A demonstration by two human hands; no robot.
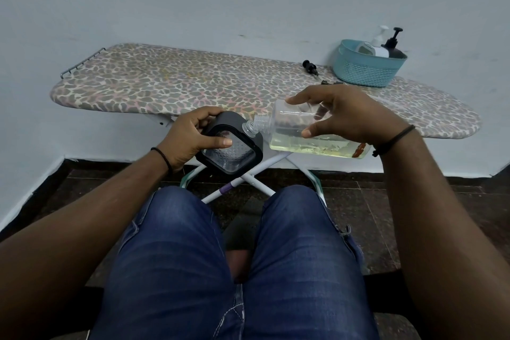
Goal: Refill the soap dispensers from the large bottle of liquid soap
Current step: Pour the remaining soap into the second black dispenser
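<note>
Large bottle (311, 132) lies near-horizontal in the right hand's (347, 116) grasp — neck toward nine o'clock, touching the left hand's (187, 138) gripped dispenser (231, 149).

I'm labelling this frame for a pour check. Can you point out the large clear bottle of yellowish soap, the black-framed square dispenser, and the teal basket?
Large clear plastic bottle of yellowish liquid soap (303, 143): head view, lower side wall.
Black-framed square clear dispenser (234, 153): head view, textured clear face.
Teal woven plastic basket (364, 72): head view, front wall.
</note>
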